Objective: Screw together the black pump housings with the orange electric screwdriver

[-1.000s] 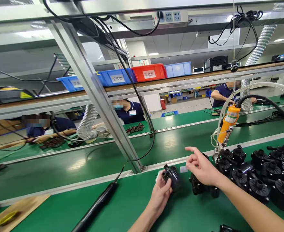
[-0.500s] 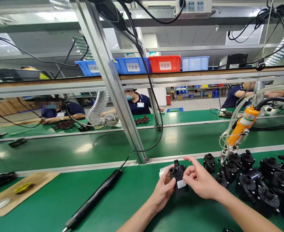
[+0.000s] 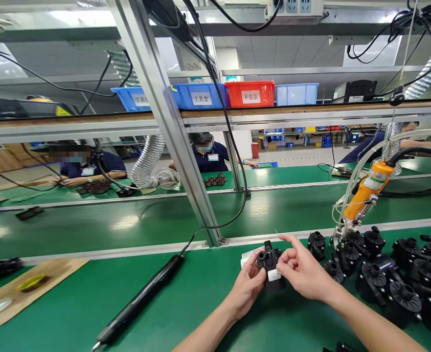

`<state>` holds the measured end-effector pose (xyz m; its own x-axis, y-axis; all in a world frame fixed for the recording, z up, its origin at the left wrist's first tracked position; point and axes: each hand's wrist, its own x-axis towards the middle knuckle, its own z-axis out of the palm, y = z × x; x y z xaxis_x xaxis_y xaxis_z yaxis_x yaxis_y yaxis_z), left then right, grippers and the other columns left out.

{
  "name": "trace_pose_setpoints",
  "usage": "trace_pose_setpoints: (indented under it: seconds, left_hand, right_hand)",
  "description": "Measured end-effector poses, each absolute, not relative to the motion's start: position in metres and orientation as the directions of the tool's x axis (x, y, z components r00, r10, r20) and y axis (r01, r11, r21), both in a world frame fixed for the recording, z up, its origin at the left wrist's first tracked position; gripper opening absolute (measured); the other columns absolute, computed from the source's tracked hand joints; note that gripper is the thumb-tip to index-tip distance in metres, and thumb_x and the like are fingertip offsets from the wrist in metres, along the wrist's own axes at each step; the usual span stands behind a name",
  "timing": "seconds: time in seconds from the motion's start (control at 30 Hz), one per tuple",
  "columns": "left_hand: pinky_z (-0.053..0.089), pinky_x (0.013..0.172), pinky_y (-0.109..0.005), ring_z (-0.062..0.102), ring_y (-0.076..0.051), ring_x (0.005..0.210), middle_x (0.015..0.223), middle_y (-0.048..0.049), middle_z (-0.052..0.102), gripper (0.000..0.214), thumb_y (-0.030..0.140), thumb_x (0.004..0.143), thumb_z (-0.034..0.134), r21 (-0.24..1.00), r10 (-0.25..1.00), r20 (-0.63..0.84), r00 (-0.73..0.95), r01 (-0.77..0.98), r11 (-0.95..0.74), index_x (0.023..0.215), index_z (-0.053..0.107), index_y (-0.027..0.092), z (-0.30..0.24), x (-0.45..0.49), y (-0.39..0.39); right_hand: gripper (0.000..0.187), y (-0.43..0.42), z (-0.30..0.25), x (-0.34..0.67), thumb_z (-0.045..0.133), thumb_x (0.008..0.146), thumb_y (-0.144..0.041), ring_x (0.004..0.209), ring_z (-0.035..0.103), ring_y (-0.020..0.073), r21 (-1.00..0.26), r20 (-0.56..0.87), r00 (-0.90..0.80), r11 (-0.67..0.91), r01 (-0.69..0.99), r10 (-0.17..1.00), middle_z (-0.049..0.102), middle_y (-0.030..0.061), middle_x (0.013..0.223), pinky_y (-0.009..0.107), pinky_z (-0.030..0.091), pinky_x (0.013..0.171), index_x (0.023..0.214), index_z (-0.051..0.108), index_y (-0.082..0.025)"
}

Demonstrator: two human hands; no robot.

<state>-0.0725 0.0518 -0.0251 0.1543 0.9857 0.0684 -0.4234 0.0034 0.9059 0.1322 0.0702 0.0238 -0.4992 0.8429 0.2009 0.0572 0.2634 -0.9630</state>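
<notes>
A small black pump with pipe stubs is held tilted above the green bench. My left hand wraps around its left side, thumb on the front. A white label lies across the pump's lower body. My right hand is at the pump's right side, its thumb and curled fingers at the label's right end, the index finger extended up and left. Exactly what those fingertips pinch is partly hidden. Behind my left hand a white sheet shows on the bench.
Several black pumps crowd the bench at right, below an orange power screwdriver. A black pen-shaped tool with a cable lies to the left. Brown card carries a yellow ring. A metal post rises ahead; co-workers sit opposite.
Both hands and the pump stay almost in place, with the right thumb still at the label. The view has shifted slightly. Across the bench, a co-worker's arm has moved to the right.
</notes>
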Motion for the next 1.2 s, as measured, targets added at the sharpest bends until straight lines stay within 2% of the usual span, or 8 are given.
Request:
trace_pose_setpoints:
  seconds: [0.33, 0.43, 0.57, 0.7, 0.83, 0.97, 1.13, 1.2]
  left_hand:
    - [0.058, 0.105, -0.046, 0.074, -0.036, 0.121, 0.13, -0.0123, 0.078, 0.069, 0.051, 0.07, 0.099, 0.898, 0.983, 0.086, 0.162, -0.44, -0.006, 0.13, 0.075, 0.028, -0.023, -0.072, 0.051]
    - [0.06, 0.101, -0.046, 0.076, -0.034, 0.115, 0.126, -0.0121, 0.079, 0.071, 0.054, 0.068, 0.099, 0.906, 0.986, 0.072, 0.152, -0.423, 0.0, 0.129, 0.075, 0.029, -0.025, -0.075, 0.051]
    - [0.06, 0.099, -0.045, 0.075, -0.035, 0.113, 0.126, -0.0107, 0.078, 0.069, 0.055, 0.069, 0.098, 0.903, 0.989, 0.059, 0.139, -0.429, 0.006, 0.129, 0.075, 0.032, -0.029, -0.078, 0.051]
    - [0.055, 0.105, -0.041, 0.071, -0.034, 0.12, 0.13, -0.0111, 0.076, 0.071, 0.054, 0.066, 0.1, 0.916, 0.984, 0.098, 0.148, -0.4, -0.031, 0.129, 0.077, 0.03, -0.035, -0.084, 0.051]
    - [0.054, 0.104, -0.04, 0.072, -0.032, 0.118, 0.126, -0.0125, 0.076, 0.073, 0.048, 0.065, 0.103, 0.953, 0.935, 0.136, 0.327, -0.302, -0.033, 0.13, 0.077, 0.028, -0.032, -0.099, 0.058]
    - [0.056, 0.096, -0.039, 0.076, -0.029, 0.103, 0.112, -0.0122, 0.078, 0.061, 0.028, 0.051, 0.109, 0.977, 0.824, 0.105, 0.557, -0.213, 0.019, 0.106, 0.083, 0.022, -0.02, -0.112, 0.063]
    - [0.055, 0.102, -0.042, 0.073, -0.03, 0.121, 0.135, -0.014, 0.072, 0.054, 0.028, 0.062, 0.104, 0.979, 0.537, -0.046, 0.842, -0.07, 0.194, 0.111, 0.082, 0.026, -0.014, -0.112, 0.057]
    - [0.054, 0.105, -0.046, 0.071, -0.034, 0.124, 0.133, -0.0159, 0.072, 0.049, 0.025, 0.061, 0.103, 0.966, 0.578, -0.05, 0.814, -0.107, 0.235, 0.105, 0.083, 0.023, -0.018, -0.11, 0.06]
  right_hand:
    - [0.065, 0.068, 0.024, 0.132, 0.061, 0.095, -0.023, 0.064, 0.053, 0.0131, -0.921, 0.241, -0.487, 0.356, 0.157, 0.84, 0.069, -0.0015, 0.094, 0.028, 0.042, 0.065, 0.155, 0.037, -0.027]
    - [0.073, 0.068, 0.027, 0.136, 0.065, 0.092, -0.022, 0.065, 0.056, 0.0148, -0.821, 0.305, -0.487, 0.485, 0.301, 0.818, 0.072, -0.0009, 0.096, 0.03, 0.042, 0.067, 0.158, 0.036, -0.029]
    - [0.087, 0.065, 0.03, 0.136, 0.072, 0.091, -0.042, 0.072, 0.066, 0.0221, -0.655, 0.379, -0.429, 0.565, 0.502, 0.82, 0.073, 0.001, 0.09, 0.034, 0.043, 0.071, 0.165, 0.029, -0.026]
    - [0.11, 0.058, 0.034, 0.126, 0.078, 0.083, -0.054, 0.074, 0.071, 0.0324, -0.552, 0.307, -0.463, 0.552, 0.626, 0.832, 0.072, 0.003, 0.077, 0.036, 0.042, 0.068, 0.169, 0.022, -0.018]
    - [0.117, 0.062, 0.043, 0.134, 0.085, 0.078, -0.052, 0.075, 0.072, 0.0337, -0.547, 0.168, -0.553, 0.544, 0.637, 0.816, 0.073, 0.002, 0.075, 0.034, 0.041, 0.066, 0.171, 0.022, -0.021]
    - [0.106, 0.079, 0.057, 0.167, 0.08, 0.085, -0.026, 0.087, 0.071, 0.0288, -0.418, 0.234, -0.576, 0.616, 0.668, 0.783, 0.075, 0.0025, 0.094, 0.032, 0.044, 0.073, 0.172, 0.02, -0.033]
    - [0.1, 0.092, 0.062, 0.191, 0.077, 0.086, -0.02, 0.095, 0.069, 0.0293, -0.434, 0.192, -0.514, 0.542, 0.72, 0.836, 0.076, 0.0034, 0.1, 0.035, 0.045, 0.082, 0.171, 0.025, -0.03]
    - [0.098, 0.093, 0.061, 0.193, 0.077, 0.085, -0.019, 0.094, 0.069, 0.0304, -0.45, 0.193, -0.508, 0.536, 0.714, 0.839, 0.076, 0.0043, 0.099, 0.036, 0.045, 0.081, 0.17, 0.029, -0.028]
